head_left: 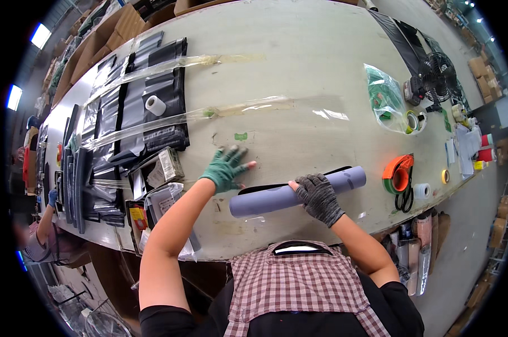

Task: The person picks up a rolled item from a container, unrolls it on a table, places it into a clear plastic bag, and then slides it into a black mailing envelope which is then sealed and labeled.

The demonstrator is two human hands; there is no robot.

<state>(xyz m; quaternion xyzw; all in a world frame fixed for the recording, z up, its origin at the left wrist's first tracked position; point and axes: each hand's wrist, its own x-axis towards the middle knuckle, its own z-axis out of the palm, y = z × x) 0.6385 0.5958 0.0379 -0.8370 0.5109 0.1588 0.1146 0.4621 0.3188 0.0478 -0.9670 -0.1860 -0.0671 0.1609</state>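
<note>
A light purple rolled mat [268, 200] lies across the worktable in front of me, slightly tilted up to the right. Along its far side shows a black edge [259, 189]; whether this is a strap or the mat's underside I cannot tell. My right hand [319, 199], in a dark grey glove with bare fingertips, is wrapped over the roll right of its middle. Beyond the roll's left end, my left hand [227, 168] in a green glove has its fingers spread, with nothing in it. A small green mark [241, 136] is on the tabletop just past it.
Stacked black plastic bags [164, 84] lie at left under clear tape strips, with a white roll [155, 105] on top. An open box [163, 168] stands nearer. At right are an orange tape dispenser [399, 175], black scissors [404, 199], and a fan [437, 76]. Another person [43, 236] stands far left.
</note>
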